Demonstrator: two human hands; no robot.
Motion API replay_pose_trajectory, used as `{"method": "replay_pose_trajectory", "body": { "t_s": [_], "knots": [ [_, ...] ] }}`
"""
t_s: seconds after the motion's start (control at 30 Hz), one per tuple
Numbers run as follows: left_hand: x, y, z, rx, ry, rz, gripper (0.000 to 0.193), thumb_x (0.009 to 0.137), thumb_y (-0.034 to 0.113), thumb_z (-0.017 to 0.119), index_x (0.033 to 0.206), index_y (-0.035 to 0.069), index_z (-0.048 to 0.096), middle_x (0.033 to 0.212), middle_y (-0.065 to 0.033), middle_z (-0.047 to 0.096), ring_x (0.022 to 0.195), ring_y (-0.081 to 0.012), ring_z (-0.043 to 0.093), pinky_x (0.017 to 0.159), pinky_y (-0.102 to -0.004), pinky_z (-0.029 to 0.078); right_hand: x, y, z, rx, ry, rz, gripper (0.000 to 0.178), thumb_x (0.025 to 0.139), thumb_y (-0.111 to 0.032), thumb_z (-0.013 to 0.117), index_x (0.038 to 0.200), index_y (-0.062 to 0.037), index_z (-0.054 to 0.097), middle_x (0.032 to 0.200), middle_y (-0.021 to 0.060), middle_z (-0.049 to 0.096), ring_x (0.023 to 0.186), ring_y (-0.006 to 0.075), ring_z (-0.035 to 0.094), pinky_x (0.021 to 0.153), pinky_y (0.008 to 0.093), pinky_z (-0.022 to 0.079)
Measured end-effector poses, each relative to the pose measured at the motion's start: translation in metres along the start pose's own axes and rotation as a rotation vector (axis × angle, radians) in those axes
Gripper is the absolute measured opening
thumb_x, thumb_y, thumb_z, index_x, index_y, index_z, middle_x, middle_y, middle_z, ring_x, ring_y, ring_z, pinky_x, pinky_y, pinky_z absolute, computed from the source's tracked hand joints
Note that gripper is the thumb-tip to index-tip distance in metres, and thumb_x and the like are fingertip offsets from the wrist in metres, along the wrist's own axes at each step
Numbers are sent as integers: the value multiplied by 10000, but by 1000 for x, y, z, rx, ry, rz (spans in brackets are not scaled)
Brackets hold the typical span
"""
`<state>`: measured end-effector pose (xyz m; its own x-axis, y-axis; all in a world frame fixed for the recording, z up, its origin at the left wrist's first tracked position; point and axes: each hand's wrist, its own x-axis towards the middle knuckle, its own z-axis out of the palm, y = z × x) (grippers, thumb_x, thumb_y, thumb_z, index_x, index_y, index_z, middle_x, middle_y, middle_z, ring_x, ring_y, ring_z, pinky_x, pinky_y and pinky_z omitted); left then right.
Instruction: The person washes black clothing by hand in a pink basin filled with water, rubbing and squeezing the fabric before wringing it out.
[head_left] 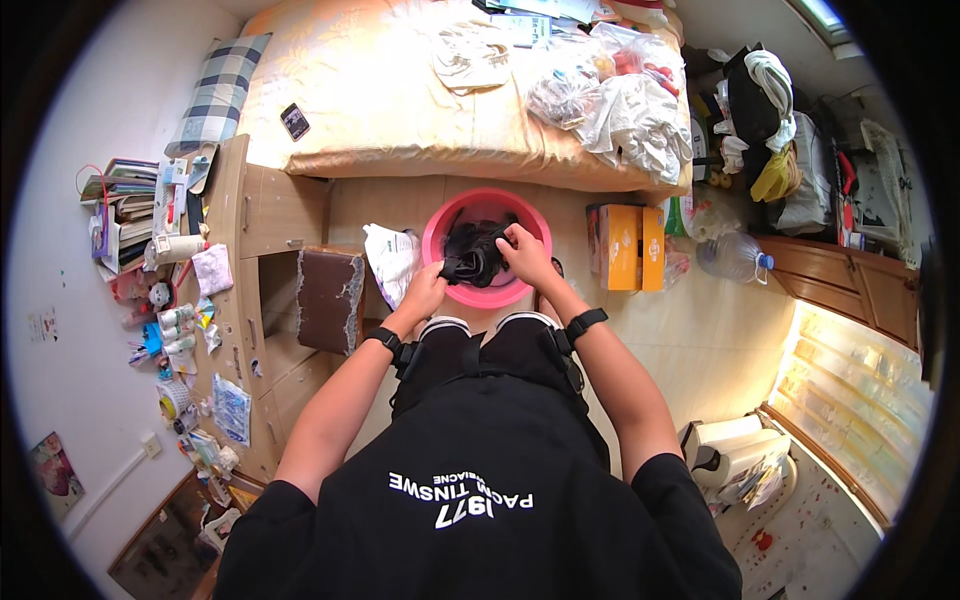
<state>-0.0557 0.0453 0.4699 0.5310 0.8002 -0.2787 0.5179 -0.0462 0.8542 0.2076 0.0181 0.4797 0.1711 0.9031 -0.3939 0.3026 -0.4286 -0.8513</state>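
Just beyond my knees a round pink basin stands on the floor, with black cloth bunched inside it. My left hand is closed on the near left end of the cloth, at the basin's near rim. On the right, my right hand pinches another part of the same cloth over the basin. The cloth is crumpled between the two hands, and its kind of garment cannot be made out. Black bands circle both wrists.
Left of the basin lie a white bag and a worn brown stool. An orange box and a large clear bottle stand to the right. The bed is beyond; a cluttered desk runs along the left.
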Motion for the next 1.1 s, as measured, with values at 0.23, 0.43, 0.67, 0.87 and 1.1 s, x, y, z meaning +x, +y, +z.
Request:
{"method": "replay_pose_trajectory", "body": {
  "t_s": [0.23,0.43,0.67,0.87,1.1],
  "knots": [
    [8,23,10,-142,-54,-12,209,951,140,495,1009,-34,594,784,-202,615,728,-276,599,691,-406,479,26,91,3,17,-121,216,360,925,-244,678,1201,-14,667,1105,185,734,1046,309,713,914,397,554],
    [13,42,-3,-170,-192,-266,249,1007,148,481,1048,-45,633,819,-13,611,768,-117,550,697,-292,470,3,76,-5,-202,-335,180,318,908,-156,677,1186,-1,674,1048,154,750,1000,265,715,897,373,555],
    [11,67,-17,-279,-122,-71,264,1020,213,515,948,-21,614,686,6,487,668,-93,453,613,-309,408,-20,59,-11,-196,-634,144,433,840,-238,770,1194,-1,689,1095,158,751,1049,315,709,953,389,542],
    [5,101,-31,-586,-136,-338,283,1061,232,503,935,19,642,809,58,561,749,-54,483,685,-260,410,-33,57,9,-286,-514,-74,845,766,-482,847,1378,20,551,1333,250,634,1248,376,607,1083,432,468],
    [-13,175,-48,-723,-88,-348,261,1070,223,504,1085,14,660,960,8,647,878,-72,574,831,-251,462,-37,44,15,-185,-387,-30,867,804,-493,793,1405,54,491,1347,276,601,1248,401,595,1069,441,475]
  ]
}}
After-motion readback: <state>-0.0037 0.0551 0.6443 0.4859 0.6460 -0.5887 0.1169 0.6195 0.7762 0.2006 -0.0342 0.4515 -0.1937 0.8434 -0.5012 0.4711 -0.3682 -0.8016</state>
